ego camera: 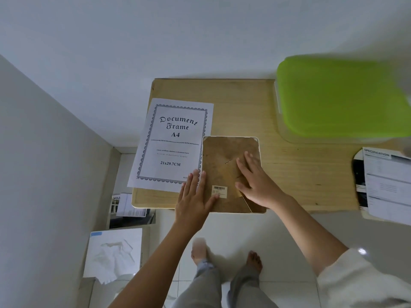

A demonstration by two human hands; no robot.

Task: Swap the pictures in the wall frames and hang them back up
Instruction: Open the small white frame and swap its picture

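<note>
Both hands lay flat, fingers straight, on the face-down picture frame (224, 165): the left hand (195, 194) at its edge beside the A4 insert sheet (171, 143), the right hand (255, 181) on its backing.

- Left hand (195, 196) is flat, palm down, fingers straight and close together, thumb splayed right.
- Right hand (255, 181) is palm down too, fingers stretched out, slightly spread.
- Left forearm (155, 263) reaches up from below, bare.
- Right forearm (307, 227) angles in from lower right, white sleeve (360, 281) bunched near the elbow.
</note>
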